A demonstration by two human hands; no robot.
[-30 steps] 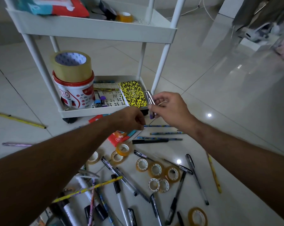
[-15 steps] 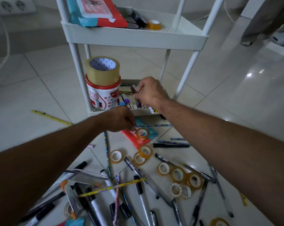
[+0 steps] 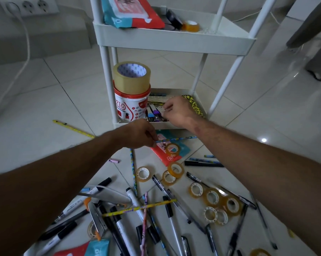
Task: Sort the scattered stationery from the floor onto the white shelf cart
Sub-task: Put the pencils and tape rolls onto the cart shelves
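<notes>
Pencil [image 3: 176, 139], blue and patterned, is pinched at one end by the left hand [image 3: 139, 134], held level just in front of the white shelf cart [image 3: 174, 41]. The right hand [image 3: 178, 111] reaches into the cart's bottom tray, fingers curled, seemingly setting down a small item I cannot make out. Pens and small tape rolls [image 3: 214, 197] litter the floor below. Risk: the right forearm crosses above the pencil and could knock it loose. Lettering on the paint tub [image 3: 131, 109] is too blurred to read.

Blue patterned pencil [image 3: 176, 139] held level above floor, pens [image 3: 174, 228] scattered – white cart [image 3: 174, 42] upright
</notes>
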